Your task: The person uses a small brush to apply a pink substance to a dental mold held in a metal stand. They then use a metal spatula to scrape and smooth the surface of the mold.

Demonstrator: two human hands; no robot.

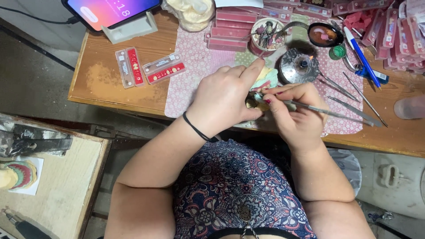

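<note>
Here, both hands clamped: left [223,99] on dental model [264,79], right [295,110] on metal tool [327,111], lengthwise rightward.

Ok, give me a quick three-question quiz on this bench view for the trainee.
1. True or false: the right hand holds a thin metal tool.
2. Which hand wears the black band on its wrist? A) left B) right C) neither
3. What does the left hand grip over the patterned cloth?

Key
1. True; the tool's tip points at the piece held in the left hand.
2. A, the left.
3. A small pale cast, mostly hidden by the fingers, so its exact shape cannot be told.
</note>
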